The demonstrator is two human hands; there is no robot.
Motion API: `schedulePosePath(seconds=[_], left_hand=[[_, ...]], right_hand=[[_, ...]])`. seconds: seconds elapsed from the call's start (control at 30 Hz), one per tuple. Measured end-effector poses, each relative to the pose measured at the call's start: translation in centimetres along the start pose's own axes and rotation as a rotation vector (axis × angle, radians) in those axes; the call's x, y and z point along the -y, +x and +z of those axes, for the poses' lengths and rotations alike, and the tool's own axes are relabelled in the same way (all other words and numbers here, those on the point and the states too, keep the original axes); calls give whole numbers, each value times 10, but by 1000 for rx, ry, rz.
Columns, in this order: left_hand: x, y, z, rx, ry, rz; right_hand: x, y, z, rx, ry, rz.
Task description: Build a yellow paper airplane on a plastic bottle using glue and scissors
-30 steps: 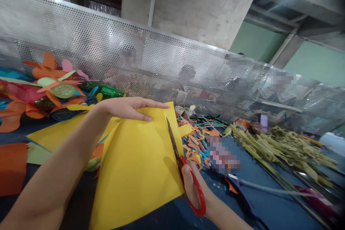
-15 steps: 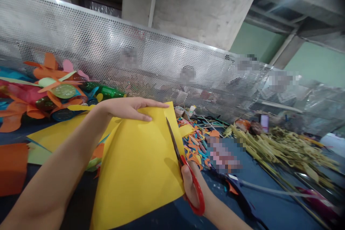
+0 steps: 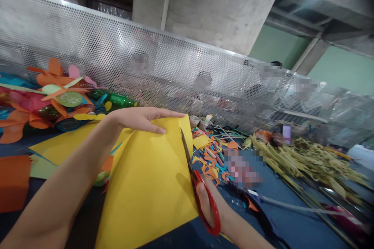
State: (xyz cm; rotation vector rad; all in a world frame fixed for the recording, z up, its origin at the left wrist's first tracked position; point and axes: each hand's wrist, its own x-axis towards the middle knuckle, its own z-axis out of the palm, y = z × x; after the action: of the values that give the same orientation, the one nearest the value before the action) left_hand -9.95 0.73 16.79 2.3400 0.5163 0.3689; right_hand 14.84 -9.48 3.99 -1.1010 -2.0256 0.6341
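A large sheet of yellow paper [image 3: 149,186] hangs tilted in front of me. My left hand [image 3: 143,119] grips its top edge, fingers stretched along the top and the thumb on the near face. In my right hand [image 3: 207,196] are red-handled scissors [image 3: 215,218], my thumb through one loop. Their dark blades point up along the right side of the sheet and look nearly closed. A narrow strip of the paper lies to the right of the blades. The fingers behind the handles are partly hidden.
Orange paper flowers [image 3: 55,81] and green bottles [image 3: 121,100] stand at left. Colourful paper scraps [image 3: 212,159], a glue gun [image 3: 258,206] with a clear stick and dried husks [image 3: 292,159] lie at right. A perforated metal screen [image 3: 175,62] runs behind; people are beyond it.
The scissors and right hand have shifted slightly left and down. The lower part of the strip right of the blades has swung out of sight; a yellow edge now shows below my right wrist.
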Motion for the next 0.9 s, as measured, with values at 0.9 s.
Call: schedulePosePath(seconds=[0.9], left_hand=[[-3,12,12,51,106,86]], right_hand=[[-10,-2,5,-146,8,-13]])
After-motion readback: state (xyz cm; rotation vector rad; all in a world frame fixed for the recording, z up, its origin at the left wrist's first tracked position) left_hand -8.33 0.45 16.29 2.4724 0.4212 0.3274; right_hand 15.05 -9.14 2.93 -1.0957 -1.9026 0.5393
